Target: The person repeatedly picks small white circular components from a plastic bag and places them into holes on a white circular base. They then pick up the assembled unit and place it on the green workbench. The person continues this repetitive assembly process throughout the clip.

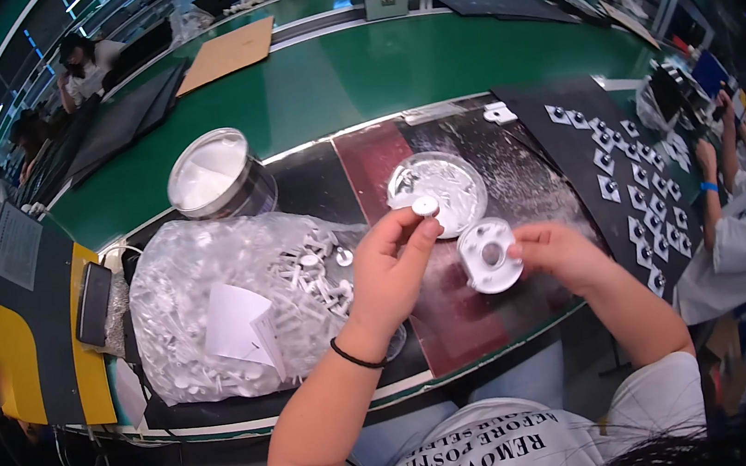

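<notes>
My left hand (386, 264) pinches a small white plastic part with a round disc head (425, 206) between thumb and fingers. To its right, my right hand (564, 254) grips the edge of a round white plastic housing (473, 260), which has a large hole in its middle and smaller holes around it. The two parts are apart. Just beyond them lies a shallow round white dish (480, 184) holding small pieces too fine to make out. Left of my left forearm, a large clear plastic bag (171, 295) spills white stemmed parts (311, 273) from its opening.
A clear tub (247, 192) with white contents stands behind the bag. On the right, a dark board (552, 95) carries rows of white pieces with dark centres; a co-worker (741, 234) sits beyond it. A yellow-and-grey board (28, 341) is at left. A green bench (354, 77) runs behind.
</notes>
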Motion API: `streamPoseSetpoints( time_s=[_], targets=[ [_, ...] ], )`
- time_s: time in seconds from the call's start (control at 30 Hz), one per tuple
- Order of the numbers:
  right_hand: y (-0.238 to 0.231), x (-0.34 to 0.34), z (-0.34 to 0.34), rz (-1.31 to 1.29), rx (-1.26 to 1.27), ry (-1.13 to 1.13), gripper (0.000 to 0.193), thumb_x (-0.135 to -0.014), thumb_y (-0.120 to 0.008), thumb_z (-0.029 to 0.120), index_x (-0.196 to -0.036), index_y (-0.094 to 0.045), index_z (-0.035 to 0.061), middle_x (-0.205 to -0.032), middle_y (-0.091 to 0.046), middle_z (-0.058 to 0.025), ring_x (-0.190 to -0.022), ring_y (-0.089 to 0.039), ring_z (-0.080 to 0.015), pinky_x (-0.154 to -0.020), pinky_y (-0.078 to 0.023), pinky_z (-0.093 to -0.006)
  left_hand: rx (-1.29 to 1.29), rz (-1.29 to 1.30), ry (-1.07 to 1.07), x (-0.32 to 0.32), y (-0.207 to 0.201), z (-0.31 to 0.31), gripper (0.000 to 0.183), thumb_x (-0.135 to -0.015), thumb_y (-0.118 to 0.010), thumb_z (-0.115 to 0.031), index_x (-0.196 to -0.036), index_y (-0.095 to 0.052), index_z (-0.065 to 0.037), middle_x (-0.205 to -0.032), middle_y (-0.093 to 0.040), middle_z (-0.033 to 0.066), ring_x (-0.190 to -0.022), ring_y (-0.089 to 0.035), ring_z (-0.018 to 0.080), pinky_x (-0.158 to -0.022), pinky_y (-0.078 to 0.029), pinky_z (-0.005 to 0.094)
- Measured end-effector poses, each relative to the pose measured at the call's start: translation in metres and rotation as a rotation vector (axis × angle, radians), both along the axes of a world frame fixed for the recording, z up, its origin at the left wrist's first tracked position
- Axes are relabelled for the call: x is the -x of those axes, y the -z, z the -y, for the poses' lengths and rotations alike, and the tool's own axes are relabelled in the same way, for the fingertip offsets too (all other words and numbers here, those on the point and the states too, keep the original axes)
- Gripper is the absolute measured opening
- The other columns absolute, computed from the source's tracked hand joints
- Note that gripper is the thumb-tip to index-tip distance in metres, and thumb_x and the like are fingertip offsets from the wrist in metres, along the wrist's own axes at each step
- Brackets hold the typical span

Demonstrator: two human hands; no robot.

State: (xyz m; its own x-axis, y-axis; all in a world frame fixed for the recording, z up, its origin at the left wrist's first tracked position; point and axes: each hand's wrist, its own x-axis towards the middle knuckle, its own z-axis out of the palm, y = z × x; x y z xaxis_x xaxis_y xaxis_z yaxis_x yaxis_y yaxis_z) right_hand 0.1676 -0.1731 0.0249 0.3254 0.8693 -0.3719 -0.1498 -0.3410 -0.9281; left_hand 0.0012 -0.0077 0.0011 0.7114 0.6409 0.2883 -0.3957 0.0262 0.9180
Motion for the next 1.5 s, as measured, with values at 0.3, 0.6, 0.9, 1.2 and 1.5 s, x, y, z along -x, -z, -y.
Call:
streamPoseSetpoints(
  time_s=[0.3,0.6,0.9,1.2,1.5],
  targets=[
    [0.020,0.025,0.021,0.180,0.153,0.037,0.033,-0.089,-0.060,0.025,-0.109,-0.060,-0.0018,-0.082,-0.064,-0.0034,-0.067,-0.057,-0.0078,-0.059,-0.047,-0.0221,-0.115,-0.076,0.122,0.003,-0.001,0.013,0.022,-0.091,-0.058,-0.012,-0.108,-0.058,0.003,-0.097,-0.063,0.0061,-0.089,-0.060,0.0110,-0.081,-0.046,0.0249],
    [0.004,0.023,0.094,1.039,-0.160,0.343,0.022,-0.082,-0.065,0.018,-0.098,-0.066,0.0035,-0.088,-0.065,-0.0107,-0.077,-0.063,-0.0196,-0.065,-0.048,-0.0286,-0.046,0.011,0.096,0.006,-0.001,0.011,0.021,-0.090,-0.058,-0.008,-0.108,-0.057,0.003,-0.099,-0.063,0.0068,-0.089,-0.060,0.0123,-0.081,-0.047,0.0253],
    [0.024,-0.042,0.195,1.714,0.377,0.808,0.033,-0.072,-0.072,0.031,-0.091,-0.066,0.0052,-0.108,-0.058,-0.0060,-0.107,-0.048,-0.0236,-0.092,-0.031,-0.0403,-0.079,-0.024,0.036,0.008,-0.004,0.007,0.024,-0.091,-0.058,-0.014,-0.109,-0.057,0.002,-0.094,-0.062,0.0055,-0.087,-0.058,0.0116,-0.082,-0.045,0.0252],
    [0.034,-0.063,0.189,1.651,0.582,0.692,0.051,-0.064,-0.073,0.050,-0.083,-0.070,0.0028,-0.098,-0.062,-0.0077,-0.105,-0.047,-0.0232,-0.095,-0.027,-0.0403,-0.068,-0.025,0.010,0.007,-0.003,0.006,0.022,-0.091,-0.058,-0.014,-0.108,-0.058,0.001,-0.094,-0.062,0.0043,-0.086,-0.057,0.0103,-0.080,-0.044,0.0238],
    [0.033,-0.067,0.188,1.526,0.569,0.731,0.042,-0.061,-0.076,0.040,-0.081,-0.070,0.0038,-0.090,-0.065,-0.0061,-0.101,-0.051,-0.0220,-0.093,-0.028,-0.0395,-0.063,-0.001,0.024,0.008,-0.004,0.006,0.022,-0.091,-0.058,-0.013,-0.108,-0.058,0.001,-0.095,-0.062,0.0041,-0.085,-0.057,0.0103,-0.080,-0.044,0.0238]
  ],
)
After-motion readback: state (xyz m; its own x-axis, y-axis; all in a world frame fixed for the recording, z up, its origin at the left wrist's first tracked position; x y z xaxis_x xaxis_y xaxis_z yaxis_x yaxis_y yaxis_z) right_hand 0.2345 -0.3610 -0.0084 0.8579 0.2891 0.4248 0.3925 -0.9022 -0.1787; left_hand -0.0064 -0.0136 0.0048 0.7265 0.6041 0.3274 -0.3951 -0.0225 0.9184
